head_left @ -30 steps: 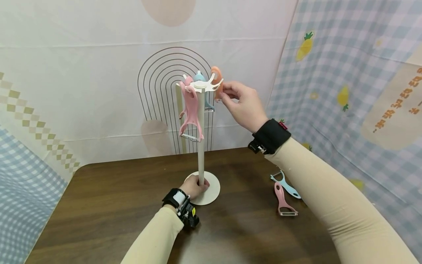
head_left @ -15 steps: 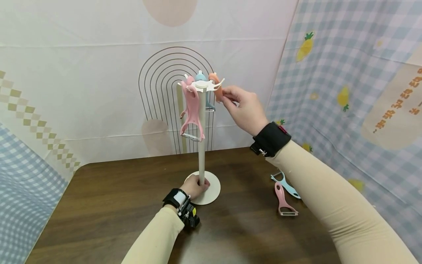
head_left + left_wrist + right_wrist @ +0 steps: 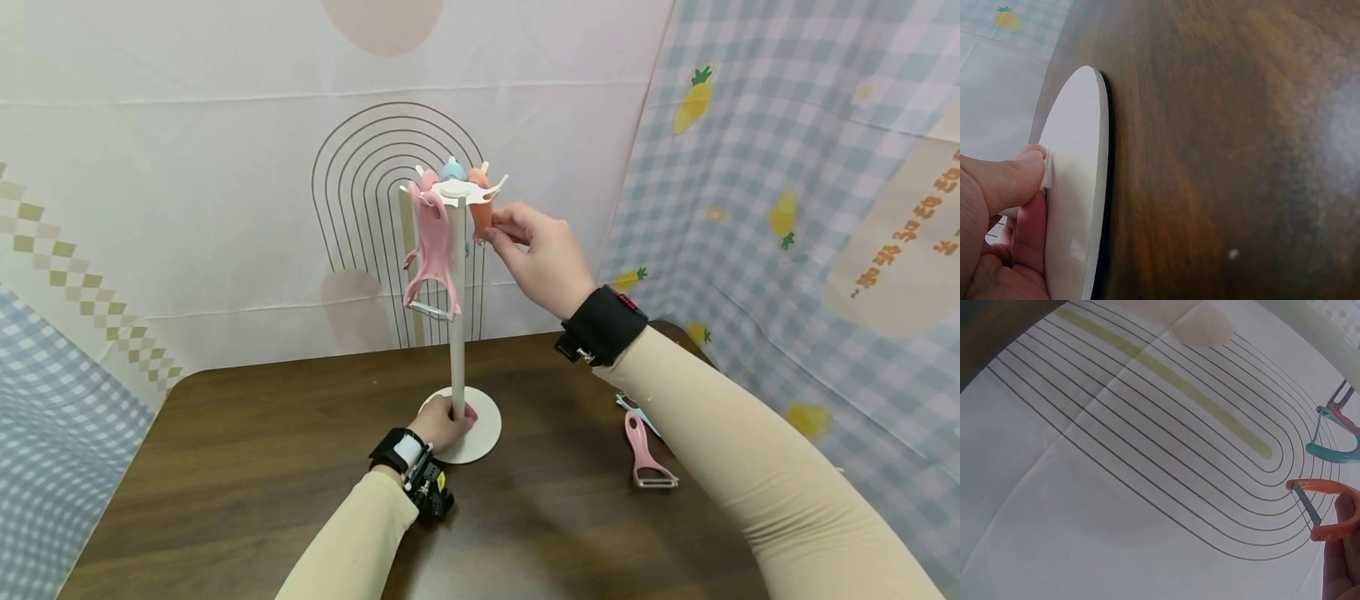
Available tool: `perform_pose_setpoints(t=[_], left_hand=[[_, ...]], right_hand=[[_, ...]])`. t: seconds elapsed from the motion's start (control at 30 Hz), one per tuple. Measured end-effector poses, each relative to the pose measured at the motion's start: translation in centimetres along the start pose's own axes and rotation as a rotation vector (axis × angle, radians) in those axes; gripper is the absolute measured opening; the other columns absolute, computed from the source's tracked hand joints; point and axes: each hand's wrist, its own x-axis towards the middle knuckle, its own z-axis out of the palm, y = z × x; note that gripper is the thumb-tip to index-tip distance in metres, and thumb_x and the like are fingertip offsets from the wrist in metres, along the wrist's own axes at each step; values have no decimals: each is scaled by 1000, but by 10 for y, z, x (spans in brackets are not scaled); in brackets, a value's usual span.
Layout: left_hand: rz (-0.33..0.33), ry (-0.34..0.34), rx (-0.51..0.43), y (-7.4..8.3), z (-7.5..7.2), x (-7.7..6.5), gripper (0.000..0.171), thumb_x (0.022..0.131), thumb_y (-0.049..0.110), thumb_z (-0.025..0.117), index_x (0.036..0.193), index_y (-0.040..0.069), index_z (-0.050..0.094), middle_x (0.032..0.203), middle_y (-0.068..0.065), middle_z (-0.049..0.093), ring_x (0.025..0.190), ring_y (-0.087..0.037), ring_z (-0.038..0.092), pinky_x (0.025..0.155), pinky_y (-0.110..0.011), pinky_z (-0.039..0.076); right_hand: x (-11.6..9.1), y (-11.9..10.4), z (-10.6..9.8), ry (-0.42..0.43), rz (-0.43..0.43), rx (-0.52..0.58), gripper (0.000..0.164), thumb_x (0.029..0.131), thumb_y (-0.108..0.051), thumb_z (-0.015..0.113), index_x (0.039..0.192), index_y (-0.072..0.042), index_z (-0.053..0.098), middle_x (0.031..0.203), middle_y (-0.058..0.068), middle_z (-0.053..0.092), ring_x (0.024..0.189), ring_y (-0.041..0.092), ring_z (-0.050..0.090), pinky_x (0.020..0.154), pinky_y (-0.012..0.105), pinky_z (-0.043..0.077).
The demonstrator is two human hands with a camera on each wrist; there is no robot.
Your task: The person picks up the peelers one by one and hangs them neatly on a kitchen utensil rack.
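Wooden table [image 3: 285,475], white rack [image 3: 457,354] upright on it, orange peeler [image 3: 482,218] up at its top.
Left hand [image 3: 442,422] grips the rack low by its round base [image 3: 483,437]; right hand [image 3: 547,254] pinches the orange peeler, thumb against fingers, at a back-right hook, can't tell if seated. Front pink peeler [image 3: 431,242] hangs blade down, blue peeler [image 3: 452,172] behind. Loose pink peeler [image 3: 639,446] lies on the table, light-blue peeler [image 3: 648,422] beside it, partly hidden.
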Motion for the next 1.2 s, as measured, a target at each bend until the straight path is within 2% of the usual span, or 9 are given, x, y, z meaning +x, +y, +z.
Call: perform_pose_setpoints(t=[0.1, 0.33, 0.53, 0.67, 0.73, 0.87, 0.97, 1.07, 1.2], left_hand=[[-3, 1, 1, 0, 0, 0, 5, 91, 7, 65, 92, 4, 70, 81, -3, 66, 75, -15, 57, 72, -33, 47], [-4, 2, 11, 2, 0, -2, 6, 90, 6, 65, 92, 4, 70, 82, -5, 67, 75, -15, 58, 73, -33, 47], [2, -3, 16, 3, -1, -1, 5, 90, 5, 65, 92, 3, 70, 82, -5, 66, 75, -16, 57, 72, -34, 47], [-1, -13, 16, -2, 0, 1, 5, 91, 7, 65, 92, 4, 70, 81, -3, 66, 75, -15, 57, 73, -33, 47], [2, -16, 14, -5, 1, 3, 5, 91, 8, 65, 92, 5, 70, 81, -3, 66, 75, -14, 57, 74, -33, 47], [-1, -15, 8, -8, 3, 5, 5, 91, 9, 65, 91, 6, 70, 80, -2, 66, 75, -14, 57, 74, -33, 47], [-9, -9, 6, -7, 3, 4, 6, 91, 9, 66, 91, 6, 70, 80, -2, 66, 75, -14, 57, 73, -33, 47], [-20, -3, 9, -3, 2, 2, 6, 91, 8, 65, 92, 6, 71, 81, -3, 66, 76, -14, 58, 74, -33, 47], [-18, 3, 23, 0, 1, 0, 6, 91, 7, 65, 92, 5, 71, 81, -4, 66, 75, -14, 57, 73, -32, 47]], right_hand=[[-1, -1, -1, -1, -3, -4, 19, 94, -14, 63, 112, -8, 65, 106, 2, 71, 99, 6, 65, 87, 25, 49], [-9, 0, -6, 6, -43, -89, 26, 97, -19, 59, 121, -9, 63, 109, 1, 70, 101, 7, 64, 90, 27, 48], [-15, 7, -11, 21, -88, -57, 26, 98, -24, 57, 118, -8, 64, 104, 0, 69, 96, 6, 63, 88, 30, 49], [-22, 20, -15, 12, -77, -100, 25, 99, -24, 56, 115, -7, 65, 105, 1, 68, 95, 10, 62, 86, 33, 48], [-28, 32, -17, -38, -58, -158, 23, 98, -21, 57, 115, -7, 64, 107, 3, 68, 97, 13, 62, 86, 35, 48], [-50, 64, -23, -250, 21, -291, 25, 97, -17, 59, 120, -7, 62, 115, 8, 66, 105, 21, 61, 87, 40, 48], [-73, 85, -31, -413, 95, -350, 31, 97, -18, 59, 126, -8, 59, 122, 10, 63, 110, 26, 60, 87, 43, 47], [-99, 104, -39, -521, 131, -403, 35, 96, -20, 61, 129, -7, 57, 124, 12, 61, 110, 29, 59, 87, 46, 47], [-134, 127, -43, -686, 155, -526, 40, 94, -28, 64, 128, -7, 57, 120, 12, 62, 103, 28, 62, 82, 45, 49]])
